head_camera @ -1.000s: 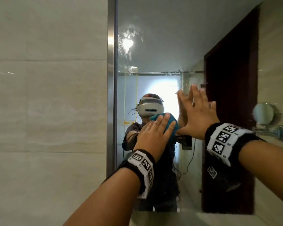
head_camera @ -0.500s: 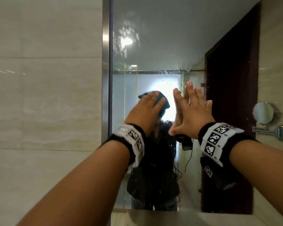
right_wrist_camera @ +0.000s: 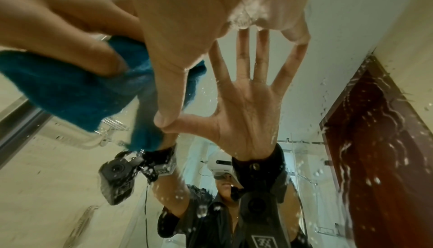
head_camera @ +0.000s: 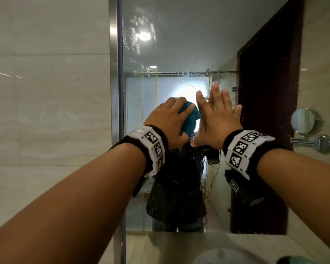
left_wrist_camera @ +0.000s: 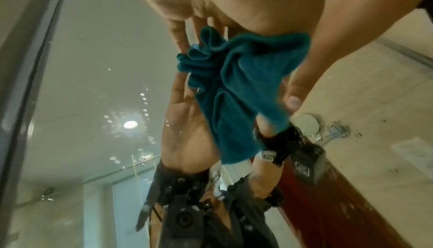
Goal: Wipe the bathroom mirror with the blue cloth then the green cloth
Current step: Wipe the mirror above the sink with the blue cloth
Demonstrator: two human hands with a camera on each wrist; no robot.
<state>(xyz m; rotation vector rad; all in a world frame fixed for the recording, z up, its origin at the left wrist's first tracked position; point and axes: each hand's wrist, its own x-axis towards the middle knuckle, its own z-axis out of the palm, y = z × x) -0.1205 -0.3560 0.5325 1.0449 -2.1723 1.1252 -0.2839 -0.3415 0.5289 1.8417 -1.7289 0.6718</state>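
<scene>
My left hand [head_camera: 170, 117] presses a bunched blue cloth [head_camera: 189, 119] against the wet bathroom mirror [head_camera: 179, 44], fingers laid straight over it. In the left wrist view the blue cloth [left_wrist_camera: 239, 85] sits between my palm [left_wrist_camera: 211, 2] and the glass, thumb stretched out beside it. Just right of the cloth, my right hand [head_camera: 217, 115] lies flat on the mirror with fingers spread, holding nothing. The right wrist view shows that palm [right_wrist_camera: 199, 20] meeting its reflection, with the blue cloth [right_wrist_camera: 70, 89] to its left. Water drops speckle the glass.
A steel frame [head_camera: 114, 92] edges the mirror on the left, with tiled wall beyond. A round shaving mirror [head_camera: 303, 121] on a chrome arm juts from the right wall. Below are a white basin [head_camera: 227, 256] and a pale green thing [head_camera: 297, 261] at the lower edge.
My left hand has slid the blue cloth upward on the glass, up to level with my right hand. The right hand has stayed flat on the mirror.
</scene>
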